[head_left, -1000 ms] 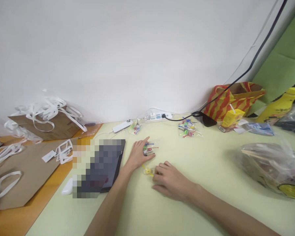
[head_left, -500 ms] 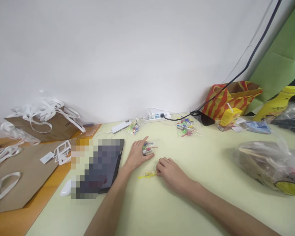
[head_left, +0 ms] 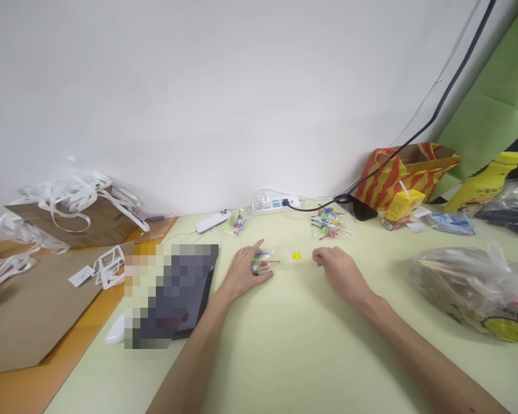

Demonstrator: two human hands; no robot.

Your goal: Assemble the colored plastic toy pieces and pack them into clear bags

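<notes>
Both hands rest low over the pale green table (head_left: 311, 345), a little apart from each other. Left hand (head_left: 244, 271) lies flat with its fingers spread loosely, pressing down on a small clear bag of coloured picks (head_left: 262, 262), which sits under the fingertips and sticks out to the right of them. Right hand (head_left: 343, 275) is curled, its thumb and forefinger pinched together on the end of a yellow pick (head_left: 300, 257) (a thin stick with a round yellow head), which lies low over the table between the two hands, its head pointing toward the bag; whether the stick touches the table I cannot tell. Just left of the left forearm lies a dark tablet (head_left: 172, 296), its screen blurred, with a white mouse (head_left: 114, 330) at its near corner. Farther back, near the wall, are a white power strip (head_left: 276, 203) with a black cable plugged in, another small bag of picks (head_left: 237, 223) and a looser cluster of coloured picks (head_left: 328, 225). To the right stand a red-and-yellow striped bag (head_left: 403, 169), a yellow juice carton (head_left: 400, 206) and a crumpled clear plastic bag (head_left: 475, 287). On the far left, brown paper bags (head_left: 38, 299) lie with white paper handles (head_left: 75, 198) heaped on them.
</notes>
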